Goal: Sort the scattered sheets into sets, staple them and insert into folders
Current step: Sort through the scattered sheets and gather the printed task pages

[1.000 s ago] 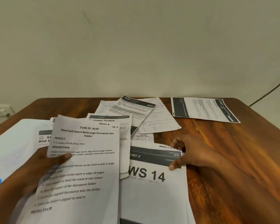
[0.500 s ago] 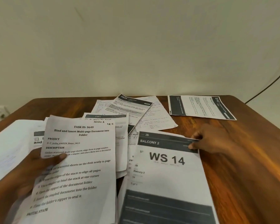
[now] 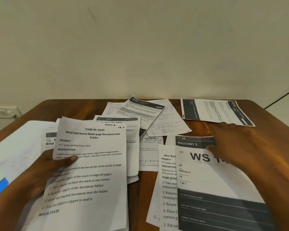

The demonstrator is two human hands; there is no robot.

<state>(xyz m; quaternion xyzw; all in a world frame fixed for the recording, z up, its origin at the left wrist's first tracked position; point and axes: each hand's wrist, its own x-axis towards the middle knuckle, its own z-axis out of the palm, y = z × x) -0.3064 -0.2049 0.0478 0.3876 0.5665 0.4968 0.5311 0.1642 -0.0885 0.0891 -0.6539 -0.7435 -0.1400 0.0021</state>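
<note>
I see my left hand (image 3: 45, 165) pinching the task sheet (image 3: 90, 172) at nine o'clock. My right hand (image 3: 237, 147), fingers spread flat, rests on the WS 14 sheet (image 3: 205, 180) at three o'clock.

Worktop (image 3: 265, 147): dark reddish-brown wood, glossy, visible grain, rounded far corners; far edge lies against the wall. Wall (image 3: 140, 47): plain off-white, with a faint dark streak high up, left of centre. White socket plate (image 3: 2, 112) on wall at far left, near worktop level; thin dark cable (image 3: 284, 95) runs diagonally across wall at far right.
</note>
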